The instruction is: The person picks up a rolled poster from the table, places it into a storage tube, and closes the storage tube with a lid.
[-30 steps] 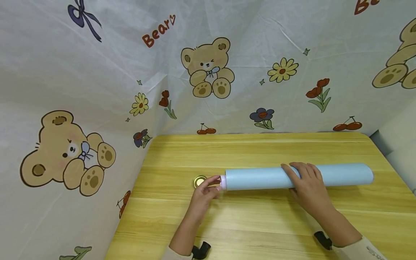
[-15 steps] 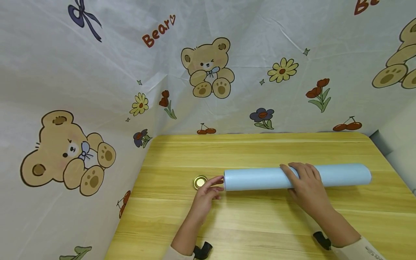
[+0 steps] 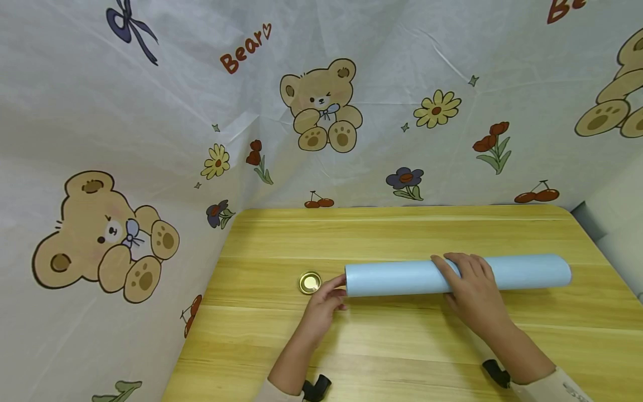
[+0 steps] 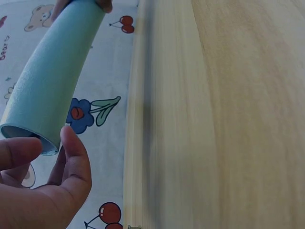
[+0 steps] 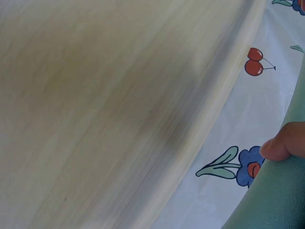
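A light blue rolled-up mat [image 3: 392, 278], with a leathery grain in the wrist views, is held lengthwise over the wooden table. My right hand [image 3: 477, 293] grips it near the middle, fingers over the top; the right wrist view shows its thumb [image 5: 286, 140] pressed along the roll. At the roll's left end is my left hand [image 3: 321, 310], fingertips touching the rim. From the left wrist view, the hollow end of the roll [image 4: 33, 131] faces this hand, thumb [image 4: 21, 150] in front of the opening and a bent finger at the rim's other side.
A round gold-coloured lid or shallow tin [image 3: 309, 282] lies on the wooden table [image 3: 392, 357], just left of the left hand. A white cloth [image 3: 377, 33] printed with bears and flowers hangs behind the table and along its left side.
A pale pink inner piece that stuck out of the roll's left end has gone from sight. The roll has shifted slightly left and nearer. The left hand has moved slightly right and nearer.
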Motion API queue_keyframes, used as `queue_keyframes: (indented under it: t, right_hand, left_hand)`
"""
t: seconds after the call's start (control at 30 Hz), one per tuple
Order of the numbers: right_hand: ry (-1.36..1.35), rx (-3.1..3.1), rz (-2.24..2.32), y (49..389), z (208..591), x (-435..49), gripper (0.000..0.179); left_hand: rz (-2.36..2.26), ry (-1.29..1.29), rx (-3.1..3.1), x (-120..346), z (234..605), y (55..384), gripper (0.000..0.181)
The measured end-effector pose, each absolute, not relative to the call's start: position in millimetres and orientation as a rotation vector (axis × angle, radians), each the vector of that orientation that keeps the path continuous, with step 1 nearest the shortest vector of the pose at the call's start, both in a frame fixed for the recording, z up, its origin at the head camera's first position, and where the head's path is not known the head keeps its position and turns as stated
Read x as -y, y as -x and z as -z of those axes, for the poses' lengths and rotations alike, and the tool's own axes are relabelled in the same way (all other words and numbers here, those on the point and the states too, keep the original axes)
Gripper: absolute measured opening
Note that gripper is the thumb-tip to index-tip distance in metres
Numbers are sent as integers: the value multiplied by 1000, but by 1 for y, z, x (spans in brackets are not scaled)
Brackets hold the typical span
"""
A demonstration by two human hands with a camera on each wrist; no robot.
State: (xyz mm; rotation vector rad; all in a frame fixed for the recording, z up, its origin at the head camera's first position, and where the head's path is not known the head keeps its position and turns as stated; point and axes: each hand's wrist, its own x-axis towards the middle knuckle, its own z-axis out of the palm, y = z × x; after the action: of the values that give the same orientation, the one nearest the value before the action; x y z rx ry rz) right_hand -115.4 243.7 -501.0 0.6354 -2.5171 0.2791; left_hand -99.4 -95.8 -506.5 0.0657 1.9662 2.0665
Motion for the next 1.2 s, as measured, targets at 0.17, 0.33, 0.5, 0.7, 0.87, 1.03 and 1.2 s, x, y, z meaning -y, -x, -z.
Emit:
queue_keyframes:
  t: [0.17,0.33,0.5,0.7,0.87,1.03,1.2]
  right_hand:
    - [-632,2516,-285,114,500,-242,97]
    - [-626,2511,-291,114,500,-242,94]
    - [-622,2507,-296,115,501,-243,93]
    - [-607,2518,-299,114,502,-246,94]
    - [-599,2524,-291,113,501,-248,96]
    - [-590,2536,-297,111,500,-249,97]
    - [-587,2525,-299,110,500,-250,99]
  left_hand:
    - [-2024,-103,-1990,93,507,99,49]
    - [-2016,-99,-2000,94,506,98,48]
    - [-2014,-104,-2032,100,505,98,45]
    - [-1910,-113,-2145,115,504,102,37]
    - [-1713,-171,-2351,127,503,105,37]
    - [-1533,-237,-2521,134,498,105,44]
    - [-1360,-259,-2639,143,498,110,56]
